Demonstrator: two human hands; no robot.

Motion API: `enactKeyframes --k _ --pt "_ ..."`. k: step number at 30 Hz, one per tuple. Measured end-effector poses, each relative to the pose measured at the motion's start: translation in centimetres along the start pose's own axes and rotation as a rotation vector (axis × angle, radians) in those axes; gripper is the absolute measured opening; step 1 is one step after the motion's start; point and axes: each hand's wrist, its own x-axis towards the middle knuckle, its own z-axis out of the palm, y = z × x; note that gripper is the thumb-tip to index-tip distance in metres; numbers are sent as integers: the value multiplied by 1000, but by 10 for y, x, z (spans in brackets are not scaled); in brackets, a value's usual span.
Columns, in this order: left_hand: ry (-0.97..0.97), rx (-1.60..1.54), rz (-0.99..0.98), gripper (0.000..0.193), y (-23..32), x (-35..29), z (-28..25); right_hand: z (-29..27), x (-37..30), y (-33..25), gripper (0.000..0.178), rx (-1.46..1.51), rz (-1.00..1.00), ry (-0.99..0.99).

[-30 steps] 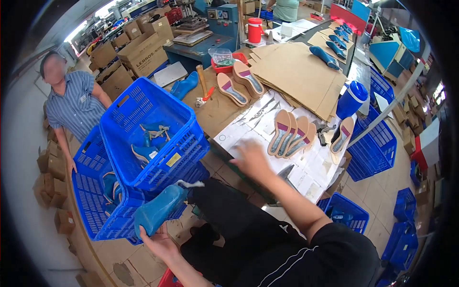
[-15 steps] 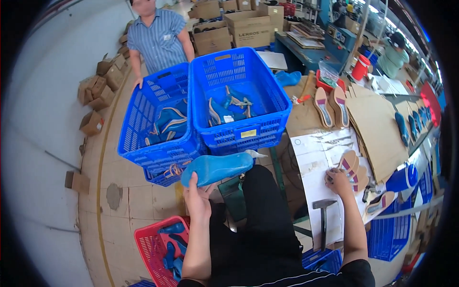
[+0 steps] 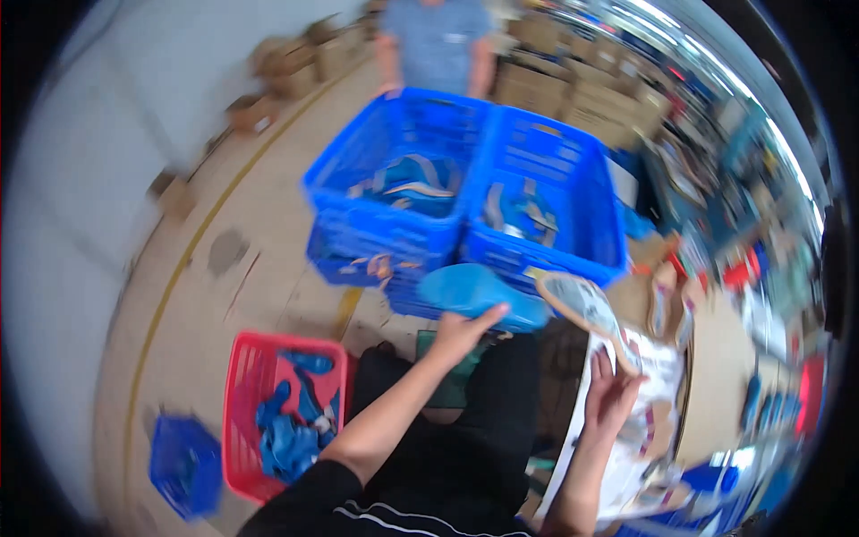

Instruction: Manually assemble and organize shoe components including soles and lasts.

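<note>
My left hand [image 3: 463,335] is closed around a blue shoe last [image 3: 472,288], held above my lap with the thumb along its side. In my right hand [image 3: 612,399] an insole [image 3: 582,302] stands tilted, gripped at its narrow lower end. Its pale edge and greyish patterned face show, and its broad end comes close to the last's right end; whether they touch I cannot tell. Below the right hand, more insoles [image 3: 658,428] lie on the white sheet [image 3: 586,452] covering the worktable. The picture is smeared by motion.
Two blue crates [image 3: 394,211] [image 3: 617,228] holding blue pieces stand ahead, with a person [image 3: 436,49] behind them. A red basket [image 3: 234,421] of blue lasts is at my left, beside a small blue basket [image 3: 183,430]. Brown sheets [image 3: 720,358] lie on the table.
My right hand has lifted an insole off the table and brought it toward the last. The last, still in my left hand, has shifted right. The whole view has swung left.
</note>
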Motion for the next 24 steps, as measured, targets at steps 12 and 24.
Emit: enactKeyframes --k 12,24 --pt "446 -927 -21 45 3 -97 -155 11 -34 55 81 819 399 -25" --pt "1304 -203 -463 57 -200 -250 -440 13 -46 103 60 426 670 322"
